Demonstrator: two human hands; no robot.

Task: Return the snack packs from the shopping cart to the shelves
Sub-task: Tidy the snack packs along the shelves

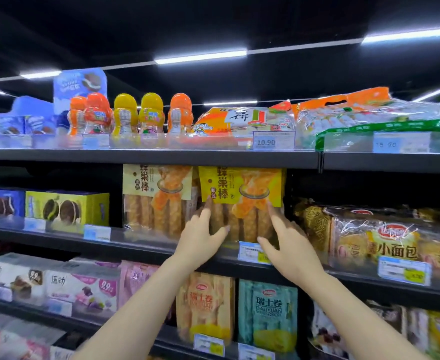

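Snack pack (241, 203): clear bag of golden bread sticks under a yellow header card with brown characters and a pastry picture. It stands upright at centre frame on the middle shelf (58, 239), its top just under the shelf above, its base behind the clear rail and a blue price tag (250, 252). A paler twin pack (158, 201) stands just left of it, touching or nearly so.

Left hand (200, 237): fingers straight and spread, laid against the pack's lower left face and edge; index tip reaches the header card's bottom. Grip open, nothing enclosed.

Right hand (289, 245): fingers extended, against the pack's lower right face; thumb points left along the base. Grip open, flat contact only.

The pack sits between the two hands, both arms rising from the lower frame.

Right of the pack: bagged buns (369, 237). Shelf below: roll packs (267, 313).
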